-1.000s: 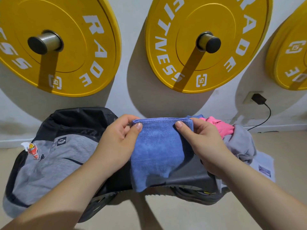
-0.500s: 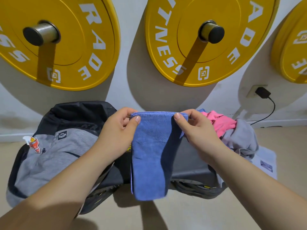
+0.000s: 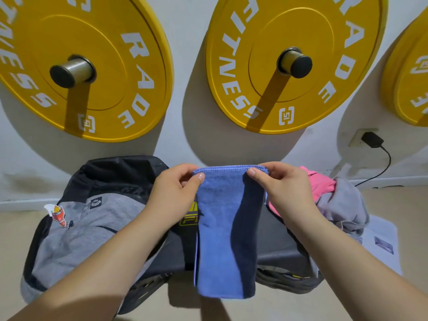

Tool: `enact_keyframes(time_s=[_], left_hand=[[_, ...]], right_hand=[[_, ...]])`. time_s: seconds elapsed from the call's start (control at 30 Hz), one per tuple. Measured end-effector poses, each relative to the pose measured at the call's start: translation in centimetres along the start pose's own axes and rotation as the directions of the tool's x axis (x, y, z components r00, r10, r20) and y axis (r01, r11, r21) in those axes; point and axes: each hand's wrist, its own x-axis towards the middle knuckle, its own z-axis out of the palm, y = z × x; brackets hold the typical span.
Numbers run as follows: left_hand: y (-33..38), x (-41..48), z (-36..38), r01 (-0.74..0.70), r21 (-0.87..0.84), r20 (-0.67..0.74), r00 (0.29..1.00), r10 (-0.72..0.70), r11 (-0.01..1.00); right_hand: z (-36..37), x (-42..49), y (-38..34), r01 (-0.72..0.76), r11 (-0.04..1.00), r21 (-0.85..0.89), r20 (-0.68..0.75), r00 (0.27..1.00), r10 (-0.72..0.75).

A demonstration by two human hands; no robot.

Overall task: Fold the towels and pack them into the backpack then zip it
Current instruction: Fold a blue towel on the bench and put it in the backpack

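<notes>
Head view, the sole camera: my left hand (image 3: 176, 188) and right hand (image 3: 284, 188) each pinch a top corner of the blue towel (image 3: 227, 228) at centre frame, thumb in front and fingers curled behind the hem, clamped on the cloth. The towel hangs as a narrow doubled strip, and its lower end drops below the front edge of the dark bench (image 3: 278, 239). Judgement: this towel is part-folded lengthwise and wants at least one more fold before packing. At centre right, just behind my right hand, a pink towel (image 3: 317, 186) and a grey towel (image 3: 345, 202) lie in a loose heap, unfolded. The grey-and-black backpack (image 3: 97, 218) lies at lower left, partly under my left forearm. No towel shows inside it, and I cannot tell whether its main zip is open. Assessment: early stage. Outstanding: finish the blue towel, fold the two heaped towels, load all three into the backpack, close the zip.
</notes>
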Motion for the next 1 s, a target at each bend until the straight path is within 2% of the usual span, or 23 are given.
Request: enact_keyframes(time_s=[0.1, 0.2, 0.3, 0.43, 0.5, 0.57, 0.63, 0.7, 0.77, 0.83, 0.9, 1.0], left_hand=[[1.0, 2.5, -0.6, 0.001, -0.017, -0.008, 1.000, -0.001, 1.000], [3.0, 4.5, -1.7, -0.039, -0.094, -0.061, 0.998, 0.033, 0.995], [4.0, 4.5, -2.5, -0.118, -0.041, -0.094, 0.989, 0.113, 0.992], [1.6, 2.1, -1.4, -0.164, 0.100, -0.052, 0.984, 0.169, 0.981], [-1.7, 0.3, 0.2, -0.125, 0.161, 0.049, 0.992, 0.118, 0.979], [-5.4, -1.5, 1.9, -0.100, 0.247, 0.238, 0.970, 0.040, 0.964], [-8.7, -3.1, 3.4, -0.137, 0.375, 0.442, 0.896, -0.046, 0.917], [-10.7, -4.3, 4.5, -0.178, 0.469, 0.559, 0.818, -0.134, 0.865], [-11.8, -4.9, 5.2, -0.187, 0.507, 0.602, 0.776, -0.191, 0.841], [-12.5, -5.2, 5.6, -0.177, 0.521, 0.614, 0.758, -0.222, 0.835], [-13.0, -5.4, 5.5, -0.163, 0.527, 0.619, 0.746, -0.245, 0.834], [-13.5, -5.4, 5.2, -0.170, 0.547, 0.635, 0.723, -0.274, 0.820]], right_hand=[[0.8, 0.8, -1.3, 0.017, 0.990, 0.140, -0.034, 0.999, -0.013], [1.2, 1.1, -2.5, 0.116, 0.973, 0.202, -0.084, 0.991, -0.101], [0.6, 1.0, -2.3, 0.216, 0.969, 0.124, -0.118, 0.972, -0.201], [-0.1, 0.0, 1.0, 0.252, 0.966, -0.058, 0.005, 0.968, -0.252], [0.0, -0.9, 4.0, 0.202, 0.958, -0.206, 0.107, 0.977, -0.183], [0.1, -2.1, 7.5, 0.148, 0.923, -0.356, 0.218, 0.973, -0.072], [0.2, -3.2, 10.7, 0.122, 0.836, -0.535, 0.330, 0.941, 0.073], [0.5, -4.0, 12.5, 0.133, 0.695, -0.706, 0.397, 0.888, 0.234], [1.1, -4.2, 13.3, 0.174, 0.599, -0.781, 0.446, 0.828, 0.340], [1.9, -4.2, 13.6, 0.228, 0.560, -0.796, 0.504, 0.763, 0.405], [2.4, -4.4, 13.8, 0.250, 0.554, -0.794, 0.535, 0.719, 0.443], [2.5, -5.1, 14.9, 0.236, 0.572, -0.786, 0.539, 0.714, 0.447]])
